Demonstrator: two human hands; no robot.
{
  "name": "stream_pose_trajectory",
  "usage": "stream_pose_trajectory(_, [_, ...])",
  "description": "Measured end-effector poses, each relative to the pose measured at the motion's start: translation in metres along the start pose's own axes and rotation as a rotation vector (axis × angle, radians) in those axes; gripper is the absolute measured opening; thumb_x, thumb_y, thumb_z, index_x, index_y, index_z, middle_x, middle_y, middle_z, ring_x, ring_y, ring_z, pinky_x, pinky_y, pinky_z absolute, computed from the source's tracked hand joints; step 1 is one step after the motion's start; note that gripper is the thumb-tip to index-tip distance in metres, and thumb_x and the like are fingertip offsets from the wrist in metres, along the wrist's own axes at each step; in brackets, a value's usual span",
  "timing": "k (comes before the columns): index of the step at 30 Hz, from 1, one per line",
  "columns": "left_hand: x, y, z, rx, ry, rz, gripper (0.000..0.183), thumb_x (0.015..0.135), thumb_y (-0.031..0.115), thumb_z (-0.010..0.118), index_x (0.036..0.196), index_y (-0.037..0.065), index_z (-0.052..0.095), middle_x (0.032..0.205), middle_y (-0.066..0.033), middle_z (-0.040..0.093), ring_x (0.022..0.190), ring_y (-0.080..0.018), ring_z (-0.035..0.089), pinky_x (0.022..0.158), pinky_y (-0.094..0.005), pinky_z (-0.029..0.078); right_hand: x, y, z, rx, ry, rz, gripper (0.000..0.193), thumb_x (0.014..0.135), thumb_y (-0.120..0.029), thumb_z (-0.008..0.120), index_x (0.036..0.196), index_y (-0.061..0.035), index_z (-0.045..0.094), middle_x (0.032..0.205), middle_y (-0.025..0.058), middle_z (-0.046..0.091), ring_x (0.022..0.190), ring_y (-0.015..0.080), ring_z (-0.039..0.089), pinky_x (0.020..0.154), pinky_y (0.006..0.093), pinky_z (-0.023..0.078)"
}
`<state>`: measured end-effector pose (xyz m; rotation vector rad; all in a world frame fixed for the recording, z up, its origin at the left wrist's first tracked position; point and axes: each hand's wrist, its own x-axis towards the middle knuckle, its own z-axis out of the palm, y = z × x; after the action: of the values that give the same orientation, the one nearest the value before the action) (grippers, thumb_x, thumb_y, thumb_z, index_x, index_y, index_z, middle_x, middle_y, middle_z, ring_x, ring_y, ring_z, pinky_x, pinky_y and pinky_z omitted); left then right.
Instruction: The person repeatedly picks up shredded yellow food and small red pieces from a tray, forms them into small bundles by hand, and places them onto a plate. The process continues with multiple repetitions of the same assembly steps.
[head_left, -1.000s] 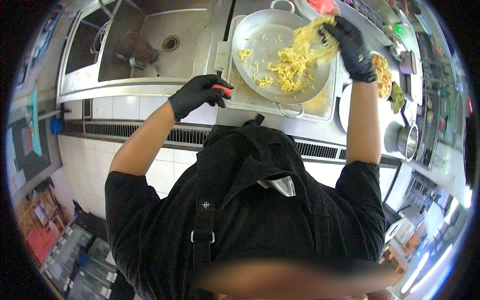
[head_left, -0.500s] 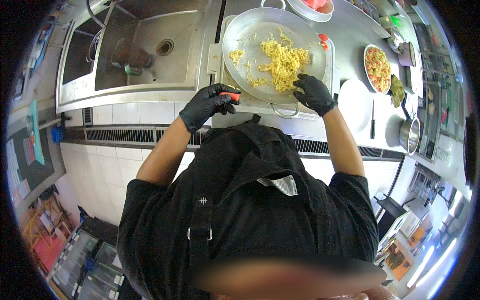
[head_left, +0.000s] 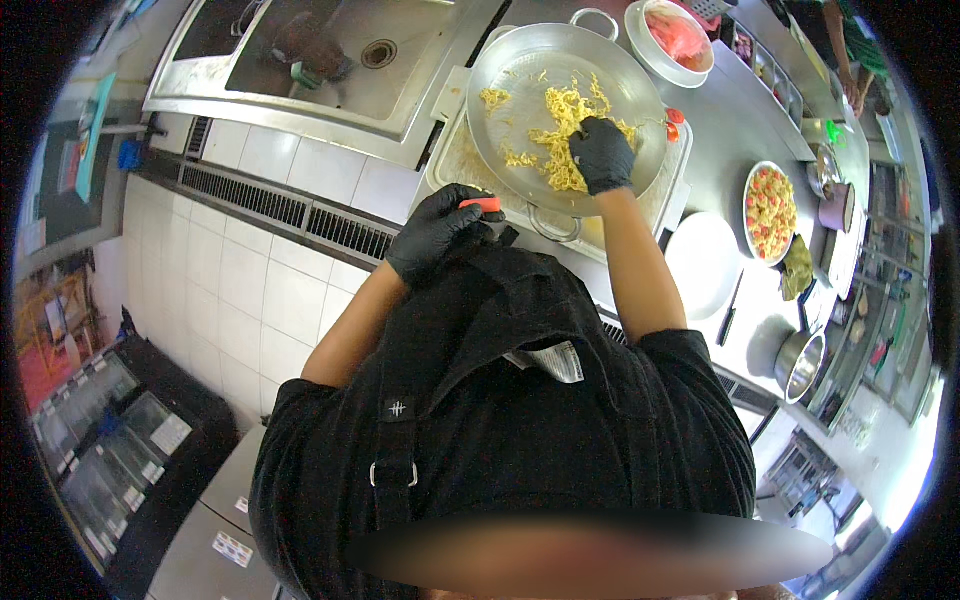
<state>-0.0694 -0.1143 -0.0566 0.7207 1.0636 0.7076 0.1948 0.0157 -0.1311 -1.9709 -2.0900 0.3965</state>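
Head view shows us mid-toss: our right hand (head_left: 602,153), fingers closed on a clump of yellow noodles (head_left: 560,135) in the wide metal pan (head_left: 505,95) on the tabletop (head_left: 725,130), our left hand (head_left: 440,228) gripping an orange-handled tool (head_left: 481,204), so next we'd judge loosening needs gentle lifting

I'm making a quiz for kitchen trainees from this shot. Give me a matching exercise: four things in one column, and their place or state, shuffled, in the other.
Things:
1. right hand
2. left hand
3. yellow noodles
4. round white plate

Places or states:
A. lying bare on the steel counter, right of the pan
B. closed around a small orange-red object
C. spread inside the wide metal pan
D. gloved in black, pressed down on the noodle pile

Pairs: 1-D, 2-B, 3-C, 4-A
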Motion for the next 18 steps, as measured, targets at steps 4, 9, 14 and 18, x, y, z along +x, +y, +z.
stream_pose_trajectory(4, [-0.011,-0.015,0.008,-0.150,0.077,0.015,0.022,0.094,0.015,0.053,0.112,0.003,0.057,0.103,-0.0096,0.065,0.087,-0.0164,0.061,0.079,-0.0279,0.050,-0.006,0.009,-0.033,0.391,0.074,-0.122,0.025,0.081,-0.025,0.062,0.090,-0.0026,0.067,0.087,0.0174,0.065,0.083,0.0320,0.062,0.076,0.0395,0.048])
stream_pose_trajectory(9, [-0.008,-0.024,0.016,-0.106,0.114,0.116,0.021,0.092,0.014,0.058,0.110,0.002,0.058,0.095,-0.0060,0.064,0.080,-0.0130,0.060,0.074,-0.0251,0.050,0.003,-0.010,-0.097,0.988,-0.122,-0.194,0.021,0.088,-0.018,0.057,0.093,-0.0008,0.068,0.078,0.0063,0.065,0.072,0.0150,0.058,0.071,0.0292,0.046])
stream_pose_trajectory(14, [-0.011,-0.005,0.027,-0.125,0.107,0.128,0.022,0.091,0.013,0.059,0.110,0.003,0.060,0.095,-0.0056,0.065,0.080,-0.0132,0.060,0.071,-0.0255,0.048,-0.009,-0.046,-0.168,1.014,0.067,-0.251,0.024,0.091,-0.019,0.056,0.105,-0.0012,0.065,0.079,0.0032,0.064,0.070,0.0106,0.056,0.066,0.0239,0.045])
stream_pose_trajectory(18, [-0.006,0.004,0.029,-0.205,0.054,0.199,0.023,0.091,0.011,0.058,0.112,0.003,0.060,0.094,-0.0054,0.065,0.079,-0.0137,0.061,0.072,-0.0253,0.048,-0.003,-0.032,-0.120,1.072,0.115,-0.289,0.022,0.091,-0.018,0.058,0.099,0.0014,0.063,0.080,0.0049,0.064,0.073,0.0116,0.058,0.065,0.0265,0.047])
